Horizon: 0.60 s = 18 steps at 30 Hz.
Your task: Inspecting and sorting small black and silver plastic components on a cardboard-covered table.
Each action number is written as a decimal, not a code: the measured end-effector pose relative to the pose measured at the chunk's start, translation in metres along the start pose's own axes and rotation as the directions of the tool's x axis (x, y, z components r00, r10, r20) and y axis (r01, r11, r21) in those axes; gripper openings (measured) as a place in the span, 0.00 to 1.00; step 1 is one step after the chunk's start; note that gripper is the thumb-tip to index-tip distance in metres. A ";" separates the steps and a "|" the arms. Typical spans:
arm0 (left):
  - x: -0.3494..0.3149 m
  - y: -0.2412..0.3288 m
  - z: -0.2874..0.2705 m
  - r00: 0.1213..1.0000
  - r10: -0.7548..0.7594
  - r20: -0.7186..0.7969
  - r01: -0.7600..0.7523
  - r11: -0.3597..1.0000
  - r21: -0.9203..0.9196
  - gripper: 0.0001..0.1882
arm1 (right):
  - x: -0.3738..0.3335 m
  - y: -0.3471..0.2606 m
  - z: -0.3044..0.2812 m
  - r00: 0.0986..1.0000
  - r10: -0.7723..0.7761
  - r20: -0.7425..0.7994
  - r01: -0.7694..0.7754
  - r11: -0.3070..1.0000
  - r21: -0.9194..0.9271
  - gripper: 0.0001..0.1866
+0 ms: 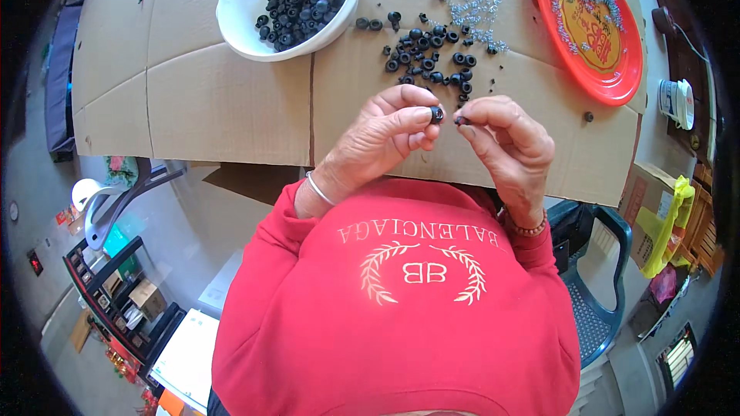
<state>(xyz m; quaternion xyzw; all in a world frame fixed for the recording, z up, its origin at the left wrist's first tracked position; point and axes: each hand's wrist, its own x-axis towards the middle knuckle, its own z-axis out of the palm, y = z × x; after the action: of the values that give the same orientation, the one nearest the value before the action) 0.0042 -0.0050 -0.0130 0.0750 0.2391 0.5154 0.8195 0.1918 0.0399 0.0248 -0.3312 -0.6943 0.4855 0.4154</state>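
Between the thumb and finger of my left hand [370, 132] is a small black ring-shaped part [437, 114], its opening turned toward my other hand. My right hand [510, 139] pinches a smaller black piece [462, 120], a short way to the right of that part. The two pieces are apart, close together over the near side of the cardboard. Just beyond my fingers lies a loose group of similar black parts [425, 62], some ring-shaped. Past it, small clear bits [476, 14] are scattered in a patch.
A white bowl [230, 15] of black parts stands at the far left on the cardboard-covered table [223, 108]. At the far right, a red plate [626, 86] holds more clear bits. A dark plastic chair [597, 323] is at the lower right, beside a cardboard box [646, 204].
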 end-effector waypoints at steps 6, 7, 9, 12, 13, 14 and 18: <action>-0.003 -0.003 0.012 0.998 -0.013 -0.065 0.009 0.998 -0.065 0.08 | -0.001 -0.014 0.003 0.991 -0.119 -0.054 0.100 0.958 -0.270 0.13; -0.003 -0.003 0.013 0.999 -0.001 -0.051 -0.002 0.998 -0.057 0.08 | -0.001 -0.014 0.004 0.992 -0.113 -0.056 0.094 0.958 -0.271 0.13; -0.004 -0.004 0.012 0.999 0.013 -0.040 -0.015 0.999 -0.052 0.08 | 0.001 -0.013 0.005 0.981 -0.194 -0.030 0.177 0.941 -0.289 0.13; -0.005 -0.004 0.009 1.000 0.012 -0.008 -0.013 0.998 -0.054 0.11 | 0.000 -0.012 0.007 0.981 -0.187 -0.042 0.168 0.944 -0.284 0.13; -0.005 -0.003 0.010 1.000 0.014 -0.013 -0.014 0.999 -0.047 0.11 | 0.001 -0.011 0.008 0.982 -0.184 -0.041 0.165 0.945 -0.283 0.13; -0.006 -0.003 0.011 1.000 0.014 -0.018 -0.015 0.999 -0.041 0.11 | 0.001 -0.012 0.008 0.982 -0.182 -0.040 0.164 0.946 -0.279 0.13; -0.007 -0.002 0.011 0.999 0.029 -0.022 -0.030 1.000 -0.010 0.10 | 0.003 -0.013 0.009 0.981 -0.196 -0.015 0.185 0.946 -0.267 0.13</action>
<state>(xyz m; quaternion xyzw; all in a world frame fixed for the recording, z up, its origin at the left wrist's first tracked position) 0.0088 -0.0106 -0.0021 0.0685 0.2444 0.5295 0.8095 0.1818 0.0352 0.0360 -0.3251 -0.7728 0.3392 0.4266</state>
